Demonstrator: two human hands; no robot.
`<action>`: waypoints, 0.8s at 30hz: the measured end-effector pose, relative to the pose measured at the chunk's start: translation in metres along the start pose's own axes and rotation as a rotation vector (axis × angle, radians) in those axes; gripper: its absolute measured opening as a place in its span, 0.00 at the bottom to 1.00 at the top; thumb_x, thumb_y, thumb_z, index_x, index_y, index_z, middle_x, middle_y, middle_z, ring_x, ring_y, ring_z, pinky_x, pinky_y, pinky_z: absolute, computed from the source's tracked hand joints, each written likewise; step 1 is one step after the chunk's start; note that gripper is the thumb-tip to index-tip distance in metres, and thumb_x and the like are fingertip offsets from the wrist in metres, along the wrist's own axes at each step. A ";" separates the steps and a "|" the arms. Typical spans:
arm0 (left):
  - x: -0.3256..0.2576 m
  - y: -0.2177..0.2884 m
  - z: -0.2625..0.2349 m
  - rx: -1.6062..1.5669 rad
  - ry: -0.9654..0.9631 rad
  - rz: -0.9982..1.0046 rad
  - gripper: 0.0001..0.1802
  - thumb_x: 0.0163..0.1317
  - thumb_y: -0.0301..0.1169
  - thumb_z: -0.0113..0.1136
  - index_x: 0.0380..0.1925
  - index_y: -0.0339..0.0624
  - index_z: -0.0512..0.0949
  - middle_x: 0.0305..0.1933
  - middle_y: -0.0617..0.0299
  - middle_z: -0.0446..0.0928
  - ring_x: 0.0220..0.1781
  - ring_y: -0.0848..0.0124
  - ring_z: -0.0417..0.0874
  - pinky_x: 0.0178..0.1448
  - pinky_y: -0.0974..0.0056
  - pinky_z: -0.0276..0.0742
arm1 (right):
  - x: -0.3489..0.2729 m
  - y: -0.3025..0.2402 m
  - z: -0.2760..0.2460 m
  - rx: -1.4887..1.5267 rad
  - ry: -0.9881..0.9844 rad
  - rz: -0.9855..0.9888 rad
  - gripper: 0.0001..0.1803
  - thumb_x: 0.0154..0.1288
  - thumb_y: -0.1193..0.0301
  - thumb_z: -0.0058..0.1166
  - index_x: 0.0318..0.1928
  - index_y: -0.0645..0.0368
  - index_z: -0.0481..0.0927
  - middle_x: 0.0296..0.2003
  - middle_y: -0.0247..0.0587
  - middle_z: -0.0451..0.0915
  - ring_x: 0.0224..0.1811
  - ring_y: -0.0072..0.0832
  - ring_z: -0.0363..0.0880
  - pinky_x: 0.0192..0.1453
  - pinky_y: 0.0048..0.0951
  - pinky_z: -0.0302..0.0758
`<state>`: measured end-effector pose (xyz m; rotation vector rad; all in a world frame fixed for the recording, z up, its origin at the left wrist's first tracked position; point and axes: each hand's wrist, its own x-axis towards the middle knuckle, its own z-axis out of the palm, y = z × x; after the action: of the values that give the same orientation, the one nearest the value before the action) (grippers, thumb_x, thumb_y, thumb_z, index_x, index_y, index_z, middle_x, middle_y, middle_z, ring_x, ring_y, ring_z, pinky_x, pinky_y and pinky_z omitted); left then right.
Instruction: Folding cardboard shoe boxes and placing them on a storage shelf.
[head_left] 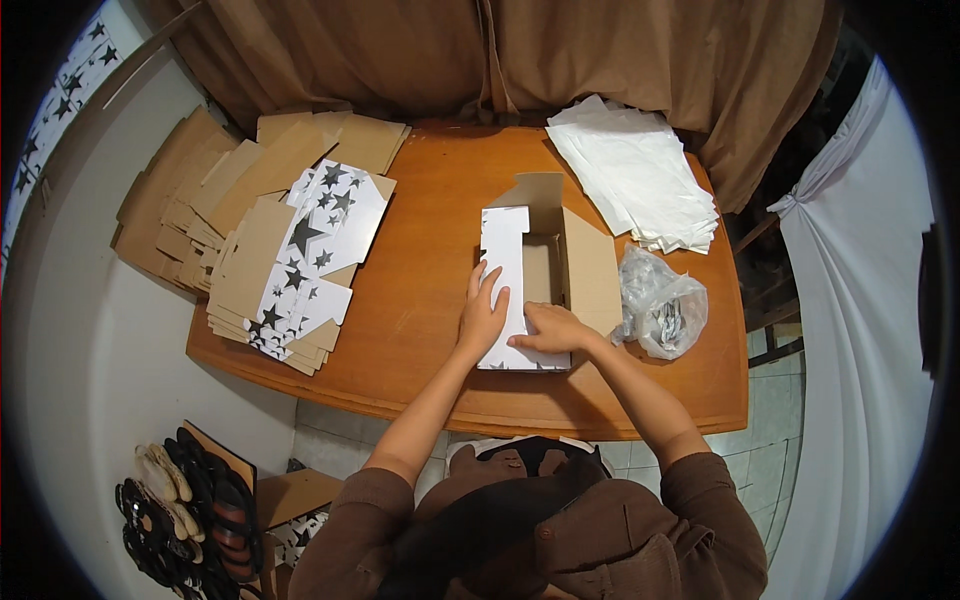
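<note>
Fingers slightly apart, the left hand (483,315) lay open on the white panel along the left side of a cardboard box (503,240), resting on it rather than closing round anything. Over at the near right part of the same box, the right hand (550,328) was bent, its thumb reaching onto the white panel and its fingers curled by the opening; from where I stood I couldn't tell whether it pinched the cardboard or only pressed on it. So the box sat directly under both palms, near the front edge of the table (410,300), with its far part reaching out beyond the fingertips, its brown inside showing, one flap raised at the far end and another leaning out to the right. Just beside that flap was a clear plastic bag (660,300), and farther back lay a spread pile of white paper (635,175). Flat brown cardboard (185,195) was heaped on the table's left side, topped partly by white pieces with black stars (305,240). Behind the table hung a brown curtain (330,50), and a white cloth (850,260) draped down on the right. Shoes (190,510) were crowded together at the lower left, near the pale wall (70,370).
</note>
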<state>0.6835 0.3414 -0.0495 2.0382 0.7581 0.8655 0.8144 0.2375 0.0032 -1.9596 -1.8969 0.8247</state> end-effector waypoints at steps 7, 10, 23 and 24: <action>-0.002 0.006 0.001 0.051 0.011 0.026 0.25 0.63 0.37 0.53 0.57 0.37 0.67 0.67 0.44 0.55 0.67 0.47 0.60 0.66 0.54 0.62 | 0.006 0.000 -0.001 -0.044 -0.046 -0.018 0.35 0.52 0.45 0.59 0.36 0.71 0.70 0.34 0.62 0.76 0.39 0.52 0.76 0.45 0.43 0.71; -0.002 0.004 0.002 0.024 0.025 0.015 0.25 0.63 0.37 0.53 0.57 0.36 0.66 0.67 0.44 0.54 0.67 0.47 0.60 0.66 0.54 0.61 | 0.009 0.001 -0.001 0.008 -0.129 0.046 0.36 0.50 0.44 0.60 0.36 0.71 0.71 0.35 0.62 0.76 0.39 0.51 0.76 0.44 0.41 0.71; -0.003 -0.011 -0.008 0.055 0.049 -0.002 0.25 0.66 0.38 0.48 0.59 0.36 0.63 0.66 0.41 0.54 0.67 0.46 0.59 0.67 0.52 0.59 | 0.030 0.007 -0.024 0.247 0.825 -0.132 0.39 0.56 0.74 0.54 0.66 0.68 0.51 0.58 0.65 0.58 0.63 0.55 0.56 0.67 0.43 0.57; 0.000 -0.009 -0.007 0.053 0.046 -0.001 0.25 0.66 0.38 0.48 0.59 0.36 0.63 0.66 0.41 0.54 0.67 0.46 0.59 0.67 0.52 0.59 | 0.034 0.007 -0.040 0.246 0.827 -0.129 0.39 0.56 0.74 0.54 0.66 0.68 0.51 0.58 0.65 0.58 0.63 0.55 0.56 0.67 0.43 0.57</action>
<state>0.6759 0.3488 -0.0542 2.0702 0.8150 0.9037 0.8423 0.2776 0.0246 -1.6312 -1.3263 0.1364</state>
